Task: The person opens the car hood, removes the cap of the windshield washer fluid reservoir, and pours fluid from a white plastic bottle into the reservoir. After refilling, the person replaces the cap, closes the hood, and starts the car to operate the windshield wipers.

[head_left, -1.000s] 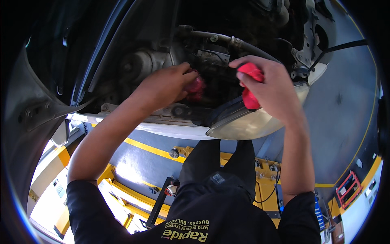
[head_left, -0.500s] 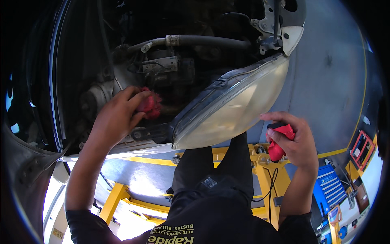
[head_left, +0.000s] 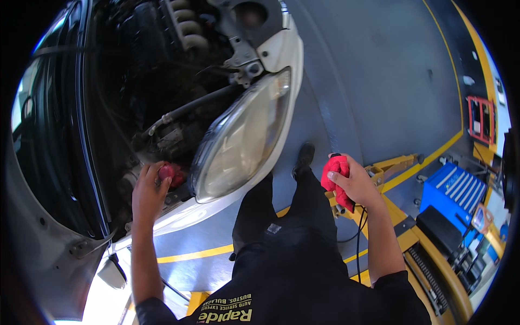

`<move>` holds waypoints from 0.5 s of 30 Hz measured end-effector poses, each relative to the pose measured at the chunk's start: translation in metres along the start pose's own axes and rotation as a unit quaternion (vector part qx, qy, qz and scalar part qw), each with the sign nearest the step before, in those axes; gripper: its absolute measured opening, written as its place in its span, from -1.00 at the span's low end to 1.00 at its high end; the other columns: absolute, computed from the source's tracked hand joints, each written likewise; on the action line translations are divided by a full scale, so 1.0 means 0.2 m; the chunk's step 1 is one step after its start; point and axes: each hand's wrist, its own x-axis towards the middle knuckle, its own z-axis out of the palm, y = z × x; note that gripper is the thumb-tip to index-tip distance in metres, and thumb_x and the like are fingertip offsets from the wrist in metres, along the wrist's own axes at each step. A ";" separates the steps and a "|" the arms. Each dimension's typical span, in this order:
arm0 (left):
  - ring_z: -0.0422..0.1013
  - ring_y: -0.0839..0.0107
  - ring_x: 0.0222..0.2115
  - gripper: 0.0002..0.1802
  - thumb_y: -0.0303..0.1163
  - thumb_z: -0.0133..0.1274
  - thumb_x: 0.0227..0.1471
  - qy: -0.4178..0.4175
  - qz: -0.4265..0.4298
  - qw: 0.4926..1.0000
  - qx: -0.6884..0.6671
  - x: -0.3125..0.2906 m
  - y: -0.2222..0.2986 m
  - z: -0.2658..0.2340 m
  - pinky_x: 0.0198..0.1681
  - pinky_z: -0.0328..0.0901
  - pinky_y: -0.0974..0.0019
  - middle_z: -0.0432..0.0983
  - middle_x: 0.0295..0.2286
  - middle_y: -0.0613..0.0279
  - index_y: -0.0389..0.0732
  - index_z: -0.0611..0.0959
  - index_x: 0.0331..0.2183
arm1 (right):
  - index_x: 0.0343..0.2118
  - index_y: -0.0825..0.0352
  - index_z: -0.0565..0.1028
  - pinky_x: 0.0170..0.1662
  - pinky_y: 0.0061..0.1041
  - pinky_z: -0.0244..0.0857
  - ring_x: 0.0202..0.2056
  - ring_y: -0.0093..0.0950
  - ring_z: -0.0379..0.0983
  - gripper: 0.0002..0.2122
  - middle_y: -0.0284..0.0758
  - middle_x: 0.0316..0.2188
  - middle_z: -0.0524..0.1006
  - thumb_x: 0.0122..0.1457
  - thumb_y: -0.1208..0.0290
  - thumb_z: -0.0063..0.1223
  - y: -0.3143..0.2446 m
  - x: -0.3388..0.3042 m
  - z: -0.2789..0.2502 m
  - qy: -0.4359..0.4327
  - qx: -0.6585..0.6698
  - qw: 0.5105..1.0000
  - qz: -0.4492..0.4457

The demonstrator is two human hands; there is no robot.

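At the front corner of a car's open engine bay, my left hand (head_left: 146, 194) is closed on a bunched red rag (head_left: 176, 176). A rounded, paler red part of it shows between thumb and fingers. Just right of that rag is the headlight (head_left: 244, 141), with a hazy, yellowed lens. Off to the right, over the floor and apart from the car, my right hand (head_left: 358, 184) grips a folded red cloth (head_left: 335, 176). Something small and dark pokes out at the top of this cloth; its kind is hidden.
Hoses and metal parts fill the engine bay (head_left: 157, 70). The white bumper edge (head_left: 292, 92) curves around the headlight. Yellow lift arms (head_left: 395, 162) and a dark cable lie low by my legs. A blue tool chest (head_left: 452, 187) and red rack (head_left: 481, 122) stand at right.
The view has swung right and back, so the car sits farther left. My right hand has moved away from the headlight with its cloth. My left hand stays at the engine bay's edge.
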 end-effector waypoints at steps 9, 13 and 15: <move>0.17 0.14 0.36 0.11 0.14 0.32 0.05 -0.246 -0.030 0.815 -0.524 -0.39 1.07 0.74 0.31 0.18 0.00 0.21 0.36 0.00 -0.10 0.19 0.44 | -0.04 0.36 0.53 -0.03 -0.47 0.44 -0.21 -0.56 0.54 -0.79 -0.36 -0.29 0.61 0.38 0.36 0.10 0.23 -0.15 -0.23 -0.124 0.374 0.918 0.052; 0.40 0.32 0.15 -0.18 -0.08 0.31 0.17 -0.339 -0.044 0.786 -0.516 -0.46 1.60 1.07 0.18 0.33 0.15 0.49 0.13 0.17 -0.19 0.38 0.32 | -0.04 0.37 0.59 -0.08 -0.53 0.44 -0.23 -0.58 0.55 -0.77 -0.37 -0.26 0.64 0.40 0.33 0.10 0.41 -0.25 -0.36 -0.257 0.271 0.928 -0.009; 0.53 0.50 -0.08 -0.61 -0.38 0.19 0.29 -0.357 -0.013 0.791 -0.496 -0.47 1.79 1.13 0.03 0.42 0.32 0.63 -0.08 0.31 -0.23 0.60 0.12 | 0.00 0.39 0.59 -0.07 -0.55 0.42 -0.19 -0.59 0.53 -0.74 -0.36 -0.22 0.63 0.40 0.34 0.09 0.54 -0.29 -0.57 -0.267 0.285 0.919 -0.043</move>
